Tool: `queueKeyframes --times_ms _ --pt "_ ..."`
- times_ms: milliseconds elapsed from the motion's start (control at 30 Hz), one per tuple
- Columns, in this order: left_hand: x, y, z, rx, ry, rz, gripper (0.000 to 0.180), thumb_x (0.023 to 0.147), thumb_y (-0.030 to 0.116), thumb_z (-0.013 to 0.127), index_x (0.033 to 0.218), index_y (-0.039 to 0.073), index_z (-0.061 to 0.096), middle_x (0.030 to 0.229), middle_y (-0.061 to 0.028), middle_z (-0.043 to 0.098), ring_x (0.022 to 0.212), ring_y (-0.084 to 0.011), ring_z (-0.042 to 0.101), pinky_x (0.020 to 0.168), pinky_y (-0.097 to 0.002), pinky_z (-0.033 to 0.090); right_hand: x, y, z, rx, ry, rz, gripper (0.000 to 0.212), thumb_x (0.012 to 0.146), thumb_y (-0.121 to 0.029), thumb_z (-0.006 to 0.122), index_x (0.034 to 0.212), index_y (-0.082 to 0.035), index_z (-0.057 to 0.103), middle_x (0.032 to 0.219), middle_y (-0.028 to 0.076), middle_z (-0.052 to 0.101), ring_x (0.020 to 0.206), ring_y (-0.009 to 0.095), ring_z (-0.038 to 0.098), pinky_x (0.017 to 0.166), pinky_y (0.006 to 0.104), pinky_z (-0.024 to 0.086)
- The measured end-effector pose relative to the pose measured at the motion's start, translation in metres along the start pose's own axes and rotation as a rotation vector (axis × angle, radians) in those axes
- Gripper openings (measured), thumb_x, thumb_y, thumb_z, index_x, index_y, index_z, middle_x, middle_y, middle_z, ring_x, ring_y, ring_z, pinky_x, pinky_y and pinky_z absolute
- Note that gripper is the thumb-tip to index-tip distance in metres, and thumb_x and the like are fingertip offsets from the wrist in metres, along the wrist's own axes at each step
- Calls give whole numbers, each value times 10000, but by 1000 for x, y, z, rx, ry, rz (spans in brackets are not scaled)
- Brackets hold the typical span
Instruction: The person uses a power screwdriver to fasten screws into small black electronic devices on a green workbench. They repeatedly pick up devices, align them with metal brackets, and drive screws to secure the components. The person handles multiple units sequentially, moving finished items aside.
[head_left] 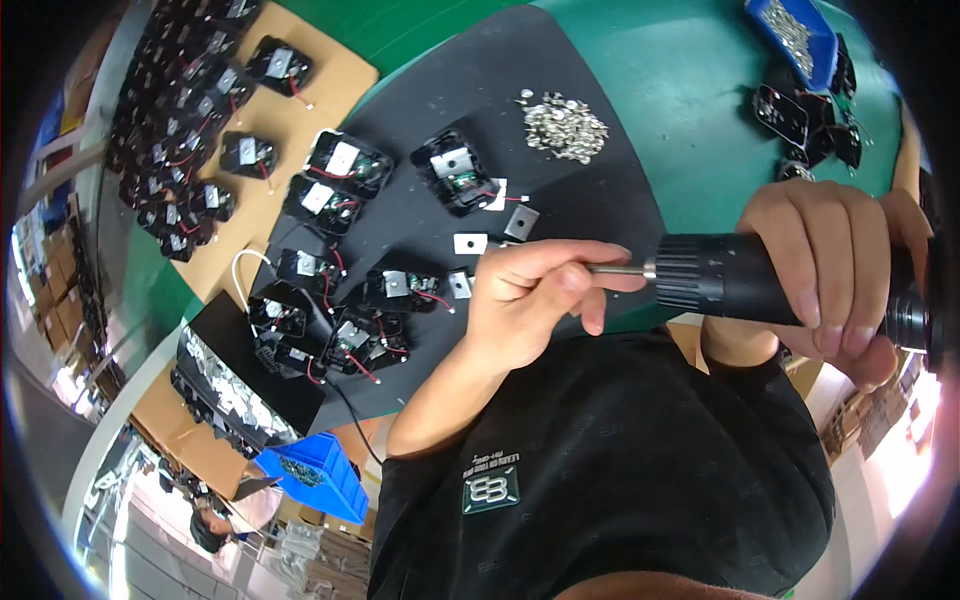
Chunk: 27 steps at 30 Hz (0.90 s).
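Note:
My right hand [825, 270] is wrapped round the body of a black electric screwdriver [715, 278], which lies level in front of my chest, its bit pointing left. The thumb and fingers of my left hand [525, 300] close around the metal bit [625, 269]; whether a screw sits at its tip is hidden by the fingers. Just beyond the left hand lie loose silver plates with a hole, one plate [521, 222] among them. Farther off, an open black housing [455, 172] holds a silver plate, a green circuit board and a red wire.
A heap of small silver screws [565, 128] lies on the black mat [500, 70]. More black housings [345, 165] crowd the left, and many fill a tan board [330, 50]. Blue bins stand far right [830, 50] and lower left [335, 480]. Another person [215, 525] is at lower left.

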<state>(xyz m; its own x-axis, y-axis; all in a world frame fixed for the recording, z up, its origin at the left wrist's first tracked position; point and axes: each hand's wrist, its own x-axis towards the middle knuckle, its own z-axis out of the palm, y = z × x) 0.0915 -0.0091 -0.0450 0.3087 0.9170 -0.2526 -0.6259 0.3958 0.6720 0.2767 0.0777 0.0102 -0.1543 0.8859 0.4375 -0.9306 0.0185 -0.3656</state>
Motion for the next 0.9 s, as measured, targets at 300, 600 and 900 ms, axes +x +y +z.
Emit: queueKeyframes --times_ms 300,600,900 --pt "-2 6 -10 160 -94 205 250 942 30 578 1147 -107 623 867 -173 702 738 -198 706 762 -332 578 8 5 -13 98 -74 91 381 702 -24 831 989 -96 592 724 32 641 681 130 651 670 261 558" --pt "6 41 -32 1217 -33 544 874 653 218 856 1379 -28 437 1271 -230 597 1107 -341 610 935 -420 471 10 10 -14 8 -42 149 379 783 -59 764 1094 -123 557 742 -18 581 688 95 596 715 251 507" --pt "15 52 -53 1854 369 367 896 602 127 839 1403 62 443 1288 -147 546 1107 -324 540 976 -423 401 16 38 -19 -349 -135 135 466 888 -183 643 1321 -198 470 798 -55 509 734 75 488 760 265 384"
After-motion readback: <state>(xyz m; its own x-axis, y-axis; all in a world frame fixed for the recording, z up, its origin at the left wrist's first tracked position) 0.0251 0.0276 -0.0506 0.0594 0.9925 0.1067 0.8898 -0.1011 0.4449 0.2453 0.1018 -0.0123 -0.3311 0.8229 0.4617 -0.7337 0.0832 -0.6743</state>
